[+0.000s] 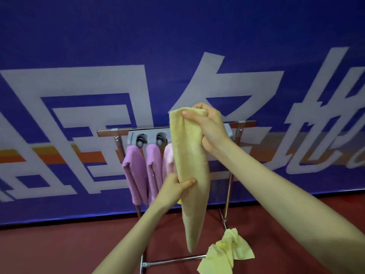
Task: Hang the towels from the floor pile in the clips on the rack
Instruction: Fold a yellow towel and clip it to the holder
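Note:
A long yellow towel (190, 161) hangs folded lengthwise in front of the metal rack (110, 132). My right hand (209, 125) grips its top end just above the rack's top bar. My left hand (173, 187) holds the towel around its middle, thumb across the front. A grey clip strip (138, 138) on the top bar holds two purple towels (136, 173) and a pale pink towel (167, 161), partly hidden behind the yellow one. A crumpled yellow towel (227, 252) lies on the floor by the rack's base.
A blue banner (177, 46) with large white characters covers the wall right behind the rack. The floor (59, 250) is dark red. The rack's lower crossbar (173, 261) and legs stand close in front of me.

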Demonstrator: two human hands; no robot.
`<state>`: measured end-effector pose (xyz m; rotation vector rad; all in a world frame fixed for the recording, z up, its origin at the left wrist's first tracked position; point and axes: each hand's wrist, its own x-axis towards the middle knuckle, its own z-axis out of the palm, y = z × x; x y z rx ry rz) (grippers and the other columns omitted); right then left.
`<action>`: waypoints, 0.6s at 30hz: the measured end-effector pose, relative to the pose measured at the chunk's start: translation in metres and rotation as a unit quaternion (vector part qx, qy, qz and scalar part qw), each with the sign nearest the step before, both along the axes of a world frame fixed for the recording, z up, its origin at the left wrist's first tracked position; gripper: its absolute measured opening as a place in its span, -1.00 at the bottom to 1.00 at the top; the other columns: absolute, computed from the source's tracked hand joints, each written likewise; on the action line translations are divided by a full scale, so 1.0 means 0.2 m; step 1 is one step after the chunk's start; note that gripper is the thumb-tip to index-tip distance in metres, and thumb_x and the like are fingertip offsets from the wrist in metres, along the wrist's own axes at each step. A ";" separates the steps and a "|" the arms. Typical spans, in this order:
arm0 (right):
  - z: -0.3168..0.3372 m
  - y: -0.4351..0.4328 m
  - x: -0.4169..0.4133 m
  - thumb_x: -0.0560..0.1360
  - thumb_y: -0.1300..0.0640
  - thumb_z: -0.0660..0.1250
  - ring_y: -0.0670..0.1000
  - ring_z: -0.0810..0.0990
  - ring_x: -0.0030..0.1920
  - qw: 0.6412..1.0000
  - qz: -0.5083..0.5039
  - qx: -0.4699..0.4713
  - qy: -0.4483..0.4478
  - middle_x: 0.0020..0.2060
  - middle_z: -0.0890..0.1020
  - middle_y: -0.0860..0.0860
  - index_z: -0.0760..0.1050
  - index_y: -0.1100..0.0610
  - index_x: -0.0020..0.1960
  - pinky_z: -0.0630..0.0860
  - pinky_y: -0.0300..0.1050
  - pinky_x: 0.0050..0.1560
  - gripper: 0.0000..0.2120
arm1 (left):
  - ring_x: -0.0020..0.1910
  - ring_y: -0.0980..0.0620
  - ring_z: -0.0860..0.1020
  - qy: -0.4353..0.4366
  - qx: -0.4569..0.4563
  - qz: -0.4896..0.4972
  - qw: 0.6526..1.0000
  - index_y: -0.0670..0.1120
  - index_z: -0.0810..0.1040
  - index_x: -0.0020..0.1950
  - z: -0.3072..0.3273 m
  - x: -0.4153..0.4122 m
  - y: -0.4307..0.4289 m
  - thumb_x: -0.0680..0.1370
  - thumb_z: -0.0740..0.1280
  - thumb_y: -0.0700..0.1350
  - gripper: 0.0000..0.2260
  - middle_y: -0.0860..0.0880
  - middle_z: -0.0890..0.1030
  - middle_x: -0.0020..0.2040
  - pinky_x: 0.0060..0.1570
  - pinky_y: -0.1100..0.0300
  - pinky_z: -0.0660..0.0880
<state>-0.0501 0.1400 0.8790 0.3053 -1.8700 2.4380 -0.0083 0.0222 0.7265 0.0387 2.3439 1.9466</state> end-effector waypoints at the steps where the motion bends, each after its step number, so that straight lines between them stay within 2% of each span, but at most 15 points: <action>1: 0.04 0.00 -0.01 0.42 0.30 0.42 -0.07 0.54 -0.34 1.000 -0.011 -0.012 -0.005 -0.35 0.53 0.04 0.41 0.14 -0.23 0.49 -0.21 -0.33 -0.80 | -0.07 -0.08 0.68 -0.014 0.013 -0.009 1.000 -0.26 0.65 -0.03 -0.01 0.00 0.01 0.51 0.39 -0.22 -0.88 -0.19 0.71 -0.10 -0.08 0.17 0.60; 5: 0.18 0.02 -0.04 0.42 0.31 0.42 -0.05 0.62 -0.34 0.992 -0.030 -0.114 -0.035 -0.31 0.61 0.05 0.48 0.17 -0.17 0.59 -0.18 -0.31 -0.87 | 0.00 -0.05 0.67 -0.036 0.047 -0.049 0.997 -0.16 0.66 0.02 -0.08 0.03 0.05 0.48 0.42 -0.23 -0.87 -0.14 0.71 -0.03 0.04 0.07 0.60; 9: 0.30 0.04 -0.07 0.43 0.29 0.43 -0.03 0.64 -0.29 0.990 -0.042 -0.135 -0.023 -0.25 0.63 0.06 0.50 0.17 -0.12 0.62 -0.14 -0.26 -0.88 | -0.01 -0.02 0.68 -0.058 -0.002 -0.076 0.995 -0.09 0.67 0.02 -0.17 0.08 0.03 0.30 0.49 0.05 -0.64 -0.07 0.72 -0.04 0.07 -0.04 0.59; 13: 0.36 0.06 -0.10 0.42 0.30 0.43 0.01 0.65 -0.26 0.987 -0.046 -0.152 -0.012 -0.23 0.63 0.08 0.51 0.18 -0.11 0.64 -0.07 -0.19 -0.88 | 0.04 -0.09 0.66 -0.106 0.020 -0.094 0.990 -0.18 0.59 0.14 -0.24 0.11 -0.01 0.33 0.48 -0.11 -0.59 -0.16 0.69 0.05 0.09 -0.02 0.59; 16: 0.39 0.07 -0.12 0.41 0.30 0.44 0.08 0.65 -0.16 0.984 -0.042 -0.174 -0.006 -0.19 0.64 0.12 0.53 0.20 -0.09 0.63 0.05 -0.06 -0.88 | 0.08 -0.12 0.64 -0.141 0.042 -0.112 0.983 -0.23 0.55 0.20 -0.29 0.13 -0.07 0.35 0.47 -0.13 -0.55 -0.19 0.66 0.11 0.10 0.06 0.58; 18: 0.39 0.08 -0.13 0.41 0.30 0.44 0.09 0.66 -0.15 0.984 -0.045 -0.175 -0.003 -0.18 0.65 0.13 0.53 0.20 -0.09 0.64 0.05 -0.07 -0.87 | 0.08 -0.10 0.63 -0.146 0.041 -0.119 0.981 -0.25 0.55 0.21 -0.28 0.14 -0.09 0.38 0.45 -0.14 -0.58 -0.18 0.66 0.11 0.09 0.11 0.57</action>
